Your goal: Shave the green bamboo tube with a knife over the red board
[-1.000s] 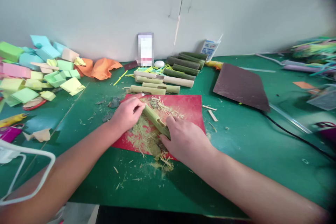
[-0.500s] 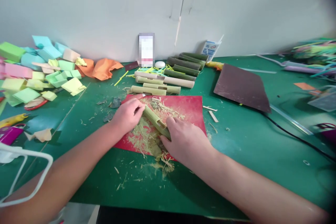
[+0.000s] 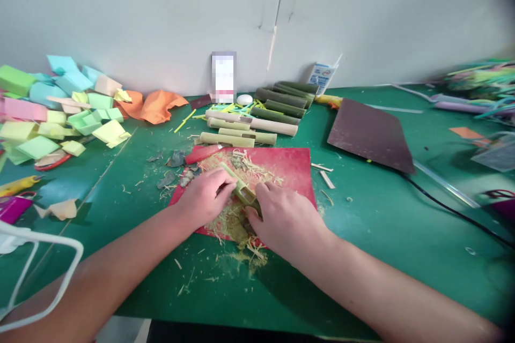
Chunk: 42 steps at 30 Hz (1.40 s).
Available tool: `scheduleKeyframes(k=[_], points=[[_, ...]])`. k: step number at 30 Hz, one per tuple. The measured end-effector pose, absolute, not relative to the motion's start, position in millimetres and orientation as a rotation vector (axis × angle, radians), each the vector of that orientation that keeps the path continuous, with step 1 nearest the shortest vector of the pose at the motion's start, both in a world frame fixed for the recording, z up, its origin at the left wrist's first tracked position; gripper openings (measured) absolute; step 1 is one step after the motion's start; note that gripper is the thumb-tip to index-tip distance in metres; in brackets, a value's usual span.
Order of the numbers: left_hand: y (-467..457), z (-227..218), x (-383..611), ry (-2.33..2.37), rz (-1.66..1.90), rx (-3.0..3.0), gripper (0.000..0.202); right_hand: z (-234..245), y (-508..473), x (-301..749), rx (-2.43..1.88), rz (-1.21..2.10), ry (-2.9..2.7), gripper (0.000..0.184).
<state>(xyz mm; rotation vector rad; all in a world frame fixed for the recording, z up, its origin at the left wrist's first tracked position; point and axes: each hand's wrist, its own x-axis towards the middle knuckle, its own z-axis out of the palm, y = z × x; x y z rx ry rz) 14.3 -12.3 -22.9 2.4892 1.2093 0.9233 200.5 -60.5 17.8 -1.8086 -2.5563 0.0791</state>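
Observation:
A green bamboo tube (image 3: 242, 191) with a notch cut in its side lies slanted between my hands, over a red mat (image 3: 289, 163). My right hand (image 3: 287, 214) is wrapped round its near end. My left hand (image 3: 209, 193) is closed about the far part of the tube, its thumb and fingers against the wall; whether it also holds something small is hidden. Pale shavings and dust (image 3: 225, 222) cover the mat below. A red-handled tool (image 3: 204, 154) rests at the mat's far left edge, with grey scraps (image 3: 176, 159) beside it.
Behind the mat lie cut bamboo tubes (image 3: 227, 140) and darker green ones (image 3: 281, 97). A phone (image 3: 224, 77) leans on the wall. Folded coloured papers (image 3: 76, 99) pile up at left. A dark brown board (image 3: 370, 134) stands right of the mat, near a black cable (image 3: 450, 203).
My left hand has slid along the bamboo tube toward my right hand and slightly nearer me, uncovering the red-handled tool. My right hand stays on the near end.

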Motion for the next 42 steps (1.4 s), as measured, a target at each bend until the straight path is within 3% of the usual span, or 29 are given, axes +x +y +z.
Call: scheduleKeyframes(k=[13, 17, 29, 36, 42], points=[[-10.4, -23.1, 14.6, 1.253, 1.039, 2.57, 0.019, 15.3, -59.3, 199.7, -1.81, 0.1, -2.547, 0.016], [-18.8, -20.8, 20.4, 1.114, 0.892, 2.535, 0.012, 16.1, -58.1, 200.2, -1.842, 0.108, -2.547, 0.017], [1.1, -25.9, 7.7, 1.32, 1.068, 2.473, 0.009, 9.1, -52.8, 206.8, -1.7, -0.099, -2.494, 0.015], [-14.0, -26.6, 15.0, 1.192, 0.925, 2.486, 0.009, 14.0, -55.6, 203.3, -1.817, 0.103, -2.499, 0.018], [-12.0, -25.2, 16.3, 1.268, 1.02, 2.525, 0.017, 14.5, -55.7, 202.4, -1.811, 0.151, -2.519, 0.019]])
